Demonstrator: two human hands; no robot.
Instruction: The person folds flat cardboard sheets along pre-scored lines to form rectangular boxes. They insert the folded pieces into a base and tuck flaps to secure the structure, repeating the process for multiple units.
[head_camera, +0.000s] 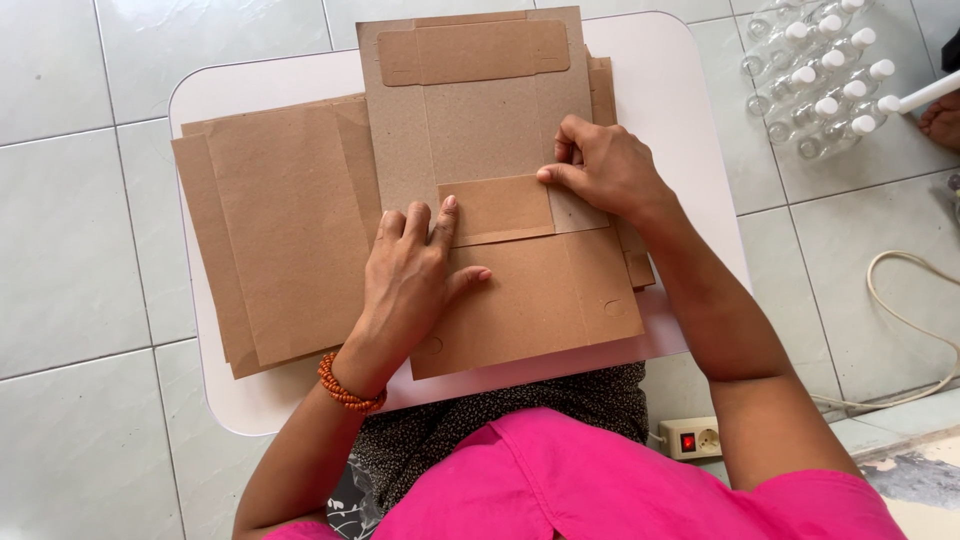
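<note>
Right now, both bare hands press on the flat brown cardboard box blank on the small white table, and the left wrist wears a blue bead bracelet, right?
Not quite: the head view shows the bead bracelet on the left wrist is orange, not blue. Both hands, left hand and right hand, do press on the flat brown cardboard box blank on the small white table.

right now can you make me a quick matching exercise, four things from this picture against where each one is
Things:
1. left hand
2. right hand
3. stack of flat cardboard sheets
4. clear bottles with white caps

Places:
A. on the floor tiles, beyond the right side of the table
B. pinching the edge of a small flap on the cardboard box blank
C. on the left part of the white table
D. pressed flat on the cardboard box blank, a beaded bracelet at its wrist

Pairs: 1-D, 2-B, 3-C, 4-A
</note>
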